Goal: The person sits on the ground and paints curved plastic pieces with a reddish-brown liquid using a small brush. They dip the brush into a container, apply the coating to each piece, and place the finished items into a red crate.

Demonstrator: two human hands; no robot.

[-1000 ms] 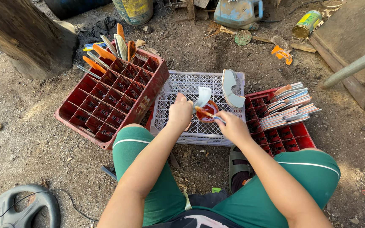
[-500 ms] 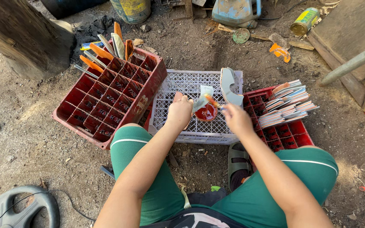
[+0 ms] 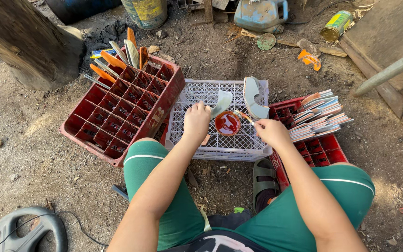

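Only the head camera here, looking straight down at someone sitting on the dirt ground [image 3: 33, 154] in green shorts.

The left hand [image 3: 196, 122] has its fingers clenched around a pale, flat blade-shaped piece [image 3: 222, 103], holding it tilted just above the white plastic crate [image 3: 201, 140] that sits upside down in front of the knees. The right hand [image 3: 270, 132] is pinching a thin brush [image 3: 242, 116], whose tip sits at the rim of a small round tub of reddish-brown paint [image 3: 227, 123]. That tub stands on the white crate, right between the two hands. A grey curved piece with a notch [image 3: 253, 98] stands on the far edge of the same crate.

To the left there's a red compartment crate [image 3: 117, 116], tilted, with a bunch of orange and pale pieces [image 3: 117, 58] sticking up at its far corner. To the right is another red crate [image 3: 323, 149] with a stack of flat pale pieces [image 3: 320, 114] lying across it. A dark sandal [image 3: 263, 179] shows between the legs.

Further out: a blue jerrycan [image 3: 261, 14], a yellowish drum [image 3: 144, 11], a tin can [image 3: 336, 25], a big wooden log [image 3: 24, 42] top left, and a steering wheel [image 3: 22, 231] bottom left.
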